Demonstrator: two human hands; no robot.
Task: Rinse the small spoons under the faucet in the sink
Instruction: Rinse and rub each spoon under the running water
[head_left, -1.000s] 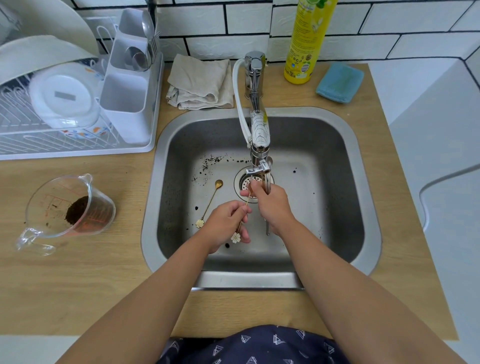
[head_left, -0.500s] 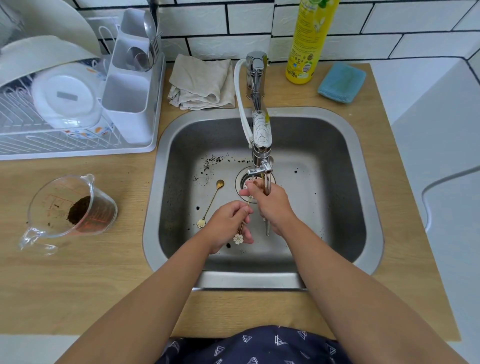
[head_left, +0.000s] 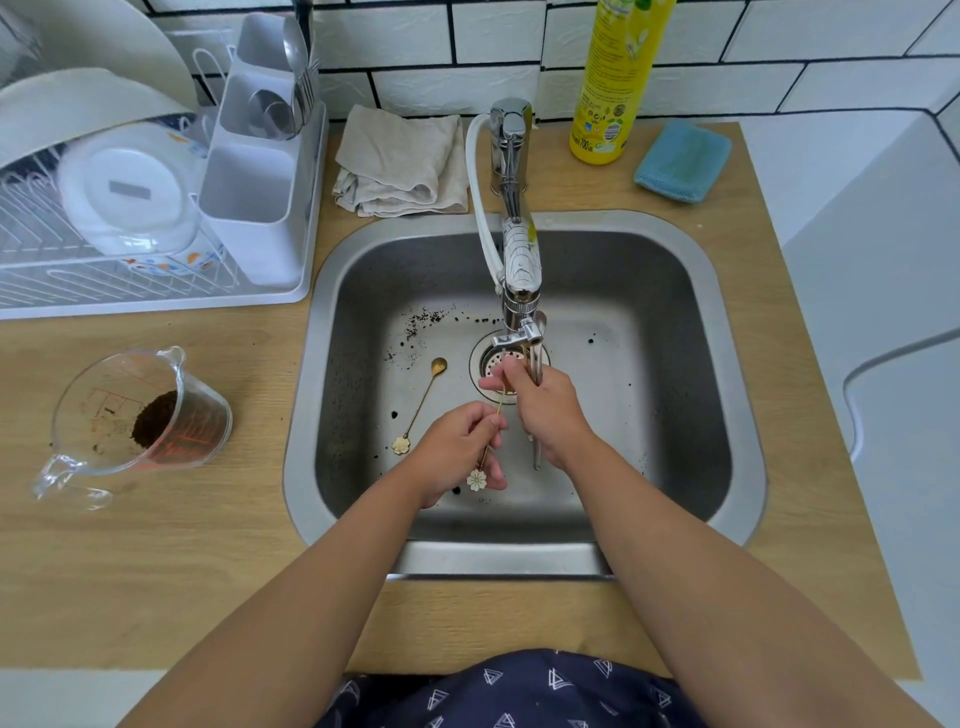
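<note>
My left hand (head_left: 457, 452) pinches the thin handle of a small gold spoon (head_left: 477, 479) with a white flower end. The spoon slants up toward the faucet (head_left: 521, 270). My right hand (head_left: 545, 410) is under the spout, and its thumb and fingertips touch the bowl end of that spoon, which they hide. That hand also grips a silver spoon (head_left: 537, 457), whose handle sticks out below the palm. A second gold flower spoon (head_left: 421, 402) lies on the floor of the sink (head_left: 691, 322), left of the drain (head_left: 488, 358).
Dark coffee grounds speckle the sink floor. A glass measuring cup (head_left: 140, 415) holding grounds stands on the wooden counter to the left. Behind it is a white dish rack (head_left: 249, 208). A folded cloth (head_left: 400, 161), yellow bottle (head_left: 618, 78) and blue sponge (head_left: 683, 161) line the back.
Both hands stay under the spout with the gold spoon between them. My right fingertips shift slightly along its bowl end.
</note>
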